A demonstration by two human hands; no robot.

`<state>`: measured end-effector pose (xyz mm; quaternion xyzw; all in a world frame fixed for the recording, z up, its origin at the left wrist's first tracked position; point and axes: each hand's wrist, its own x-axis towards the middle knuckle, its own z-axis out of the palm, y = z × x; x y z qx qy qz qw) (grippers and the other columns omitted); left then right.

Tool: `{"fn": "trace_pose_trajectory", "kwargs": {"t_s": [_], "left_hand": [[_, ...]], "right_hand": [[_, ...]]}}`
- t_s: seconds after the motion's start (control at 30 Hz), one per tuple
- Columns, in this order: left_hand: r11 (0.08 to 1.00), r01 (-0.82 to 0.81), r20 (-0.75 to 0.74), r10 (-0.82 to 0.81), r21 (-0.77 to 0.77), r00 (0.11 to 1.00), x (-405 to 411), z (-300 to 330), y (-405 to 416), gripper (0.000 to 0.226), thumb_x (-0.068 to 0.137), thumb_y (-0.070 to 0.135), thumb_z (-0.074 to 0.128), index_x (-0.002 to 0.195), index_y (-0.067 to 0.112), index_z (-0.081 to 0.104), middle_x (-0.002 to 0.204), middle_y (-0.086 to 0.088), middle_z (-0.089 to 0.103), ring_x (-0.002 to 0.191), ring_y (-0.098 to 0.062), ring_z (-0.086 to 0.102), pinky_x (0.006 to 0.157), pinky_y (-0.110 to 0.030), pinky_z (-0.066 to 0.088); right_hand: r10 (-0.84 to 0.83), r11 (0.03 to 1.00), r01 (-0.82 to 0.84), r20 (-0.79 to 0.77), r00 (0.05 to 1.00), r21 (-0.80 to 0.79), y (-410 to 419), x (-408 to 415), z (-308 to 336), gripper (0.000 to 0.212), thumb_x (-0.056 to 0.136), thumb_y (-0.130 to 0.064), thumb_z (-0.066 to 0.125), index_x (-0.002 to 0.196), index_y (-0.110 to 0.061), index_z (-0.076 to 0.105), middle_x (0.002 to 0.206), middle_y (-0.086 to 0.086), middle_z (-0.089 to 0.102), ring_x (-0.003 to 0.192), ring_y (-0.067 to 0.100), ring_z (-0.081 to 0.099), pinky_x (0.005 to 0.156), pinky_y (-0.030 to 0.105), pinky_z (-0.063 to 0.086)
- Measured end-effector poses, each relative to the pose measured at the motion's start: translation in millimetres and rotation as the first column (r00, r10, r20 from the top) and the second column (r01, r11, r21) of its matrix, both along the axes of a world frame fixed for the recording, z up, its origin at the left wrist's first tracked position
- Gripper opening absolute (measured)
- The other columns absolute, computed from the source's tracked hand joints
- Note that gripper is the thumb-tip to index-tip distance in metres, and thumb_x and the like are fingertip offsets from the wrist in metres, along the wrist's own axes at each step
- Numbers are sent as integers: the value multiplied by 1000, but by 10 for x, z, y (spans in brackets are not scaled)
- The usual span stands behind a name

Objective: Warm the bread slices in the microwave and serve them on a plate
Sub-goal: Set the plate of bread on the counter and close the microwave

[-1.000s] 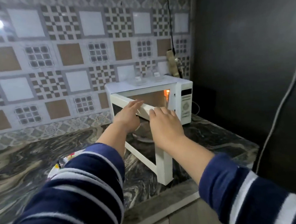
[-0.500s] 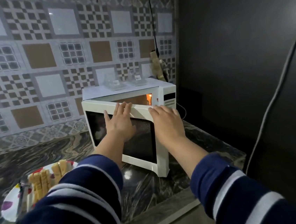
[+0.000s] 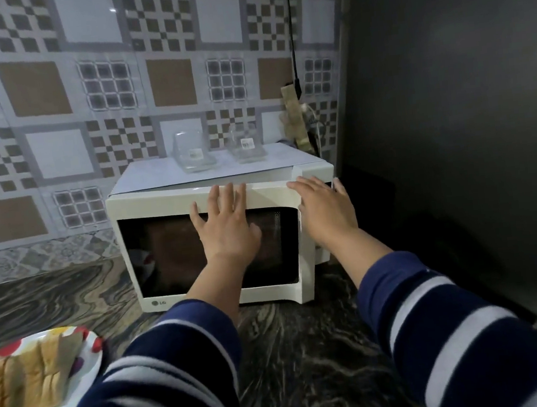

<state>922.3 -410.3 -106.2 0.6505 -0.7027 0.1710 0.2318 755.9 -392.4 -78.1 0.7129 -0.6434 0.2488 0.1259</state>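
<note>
Pressing the door home

Sitting at the far left, the plate [image 3: 90, 351] held a row of bread [image 3: 27, 378] slices on the counter [image 3: 309, 348], well apart from the microwave [image 3: 211, 176], so none of it looked to be inside yet, though the dark window hid the cavity. Further right, the left hand [image 3: 227, 231] lay flat on the door [image 3: 161, 204], fingers spread wide and holding nothing, fingertips on the white top band and palm over the glass. Next along, the right hand [image 3: 326, 213] was also spread and empty, set on the door's right edge, where the door met the control side. A gap showed along the door's top right, so it seemed nearly but not fully shut.

To do this well, an even push from both palms toward the latch side would likely seat it without sliding the microwave back. The two clear glass dishes [image 3: 194, 154] on top could shift if the push were sharp, so a steady one seemed wiser.
</note>
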Motion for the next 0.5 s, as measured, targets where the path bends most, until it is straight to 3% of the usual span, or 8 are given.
{"fn": "trace_pose_trajectory", "kwargs": {"t_s": [0.2,0.37,0.43,0.5], "left_hand": [[996,-88,33,89,-28,995,-119,-10,-239,68,98,41,34,153,25,-3,162,2,0,149,-20,-5,116,-56,1],[988,-128,32,131,-90,991,-154,111,-371,56,99,37,41,150,31,16,155,3,23,145,-21,15,116,-51,9],[987,-141,29,143,-83,989,-141,229,-462,61,96,35,49,149,29,19,153,2,27,143,-21,21,117,-51,10],[988,-153,18,154,-23,988,-118,370,-575,74,94,41,52,152,25,10,158,2,20,147,-19,15,118,-53,4]], "right_hand": [[133,991,-129,84,988,-46,-483,-196,39,50,98,-8,47,141,-33,45,151,-6,40,144,11,28,118,36,9],[247,967,-242,60,967,-79,-765,-344,119,43,96,-15,53,135,-33,53,145,-6,49,138,14,38,112,33,20],[299,954,-295,76,951,-55,-873,-411,157,41,98,-20,52,137,-33,52,147,-5,47,141,15,32,114,36,17],[320,947,-321,105,942,-10,-993,-528,207,47,96,-33,53,142,-33,43,154,-3,35,146,14,21,118,43,6]]}}
